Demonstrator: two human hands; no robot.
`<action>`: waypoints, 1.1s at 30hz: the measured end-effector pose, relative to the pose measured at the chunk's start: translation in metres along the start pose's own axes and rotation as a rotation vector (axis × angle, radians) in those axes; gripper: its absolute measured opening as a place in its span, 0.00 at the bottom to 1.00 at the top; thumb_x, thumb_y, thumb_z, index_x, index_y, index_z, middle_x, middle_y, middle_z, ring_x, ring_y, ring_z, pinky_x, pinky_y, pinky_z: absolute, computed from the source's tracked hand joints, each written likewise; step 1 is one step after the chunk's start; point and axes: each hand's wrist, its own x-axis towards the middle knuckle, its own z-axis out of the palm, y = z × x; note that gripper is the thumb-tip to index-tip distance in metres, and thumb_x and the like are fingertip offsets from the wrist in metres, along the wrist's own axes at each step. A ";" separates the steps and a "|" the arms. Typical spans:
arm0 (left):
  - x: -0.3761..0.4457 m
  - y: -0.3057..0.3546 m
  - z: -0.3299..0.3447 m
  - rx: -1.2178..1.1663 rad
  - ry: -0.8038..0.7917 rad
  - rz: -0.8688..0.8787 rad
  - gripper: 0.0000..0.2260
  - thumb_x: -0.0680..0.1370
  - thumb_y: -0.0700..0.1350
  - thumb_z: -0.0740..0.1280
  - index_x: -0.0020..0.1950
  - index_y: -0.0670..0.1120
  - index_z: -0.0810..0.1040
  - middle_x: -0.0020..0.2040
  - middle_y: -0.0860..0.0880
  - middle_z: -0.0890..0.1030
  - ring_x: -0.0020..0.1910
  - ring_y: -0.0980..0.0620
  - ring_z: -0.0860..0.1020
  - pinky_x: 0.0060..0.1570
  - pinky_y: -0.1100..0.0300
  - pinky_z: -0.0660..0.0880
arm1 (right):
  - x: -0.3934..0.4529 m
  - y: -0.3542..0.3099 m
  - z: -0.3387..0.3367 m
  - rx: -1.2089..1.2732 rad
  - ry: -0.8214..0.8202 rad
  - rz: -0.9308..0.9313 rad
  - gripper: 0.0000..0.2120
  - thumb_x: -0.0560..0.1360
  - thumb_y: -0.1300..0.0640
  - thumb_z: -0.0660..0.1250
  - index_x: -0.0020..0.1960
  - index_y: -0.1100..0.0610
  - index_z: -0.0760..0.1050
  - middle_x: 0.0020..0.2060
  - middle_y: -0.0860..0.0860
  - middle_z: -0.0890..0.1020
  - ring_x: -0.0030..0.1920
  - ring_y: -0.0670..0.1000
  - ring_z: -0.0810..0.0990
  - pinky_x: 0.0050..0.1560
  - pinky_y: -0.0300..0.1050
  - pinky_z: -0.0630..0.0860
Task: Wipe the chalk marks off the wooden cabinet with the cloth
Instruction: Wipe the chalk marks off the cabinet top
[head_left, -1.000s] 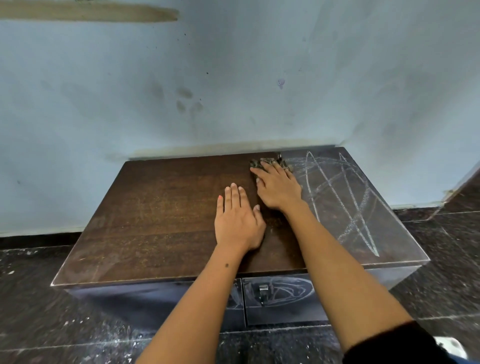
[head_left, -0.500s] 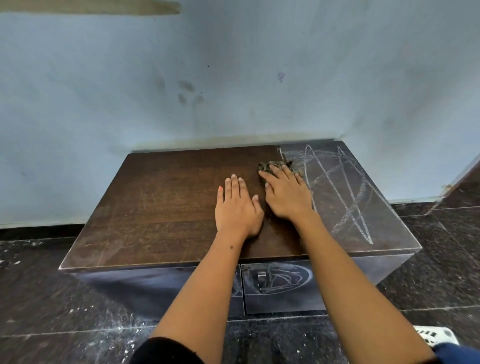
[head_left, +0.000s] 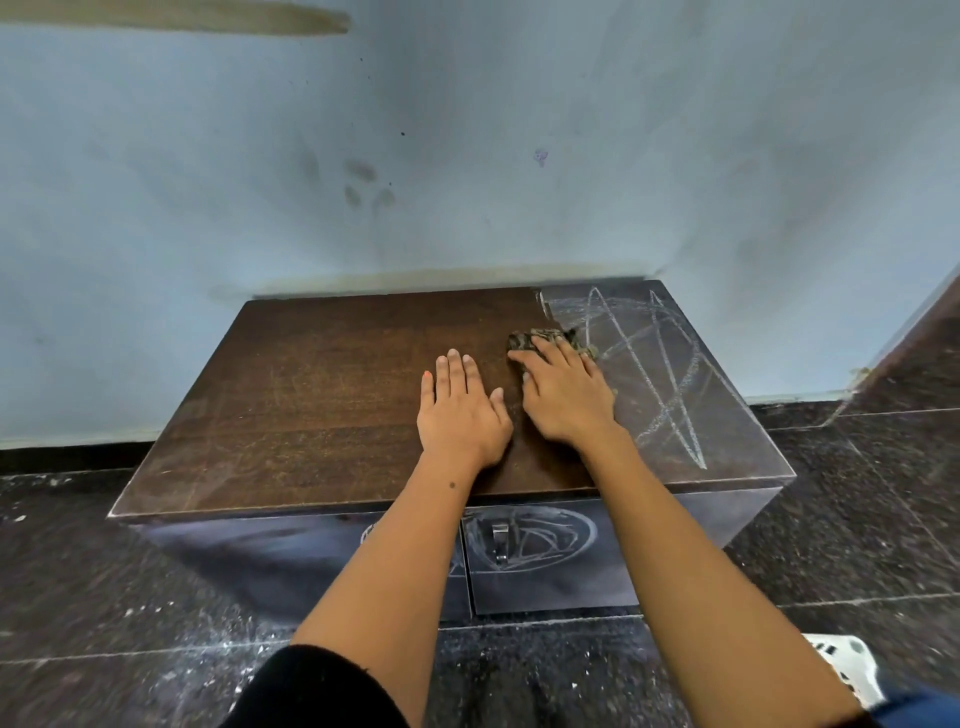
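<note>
The right hand (head_left: 566, 395), fingers flat on the cloth (head_left: 550, 340), has slid nearer the chalk marks (head_left: 660, 374); the left hand (head_left: 460, 410) stays flat on the cabinet (head_left: 322, 395).

Mottled cloth (head_left: 540, 340) on chalk-marked cabinet (head_left: 322, 395) top.

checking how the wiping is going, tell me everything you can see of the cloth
The cloth is a small, crumpled rag with a mottled dark brown and tan pattern. It lies on the top of the wooden cabinet, toward the back, right at the border between the clean brown wood and the chalk-hazed part with white chalk marks. The right hand presses flat on it with straight fingers, covering most of it; only its far edge shows past the fingertips. The left hand does not touch it.
</note>
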 end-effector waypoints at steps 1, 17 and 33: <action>-0.003 0.001 0.001 -0.005 -0.001 0.001 0.27 0.82 0.53 0.44 0.77 0.40 0.45 0.78 0.42 0.44 0.77 0.46 0.43 0.74 0.50 0.40 | -0.002 -0.001 0.000 -0.002 -0.001 0.001 0.21 0.81 0.52 0.49 0.73 0.44 0.60 0.76 0.48 0.57 0.76 0.52 0.50 0.75 0.53 0.48; -0.014 0.001 0.003 -0.018 0.054 0.013 0.26 0.82 0.53 0.44 0.77 0.41 0.47 0.78 0.43 0.46 0.77 0.46 0.44 0.74 0.50 0.41 | -0.023 0.009 -0.003 -0.004 0.003 -0.004 0.21 0.81 0.51 0.50 0.73 0.42 0.61 0.76 0.47 0.57 0.76 0.50 0.49 0.75 0.52 0.47; 0.001 0.034 0.009 -0.063 0.044 0.042 0.26 0.82 0.51 0.44 0.77 0.41 0.47 0.78 0.44 0.46 0.77 0.48 0.44 0.74 0.50 0.41 | -0.046 0.024 -0.002 -0.023 0.054 0.005 0.20 0.81 0.51 0.48 0.73 0.43 0.61 0.75 0.46 0.58 0.76 0.49 0.51 0.75 0.51 0.48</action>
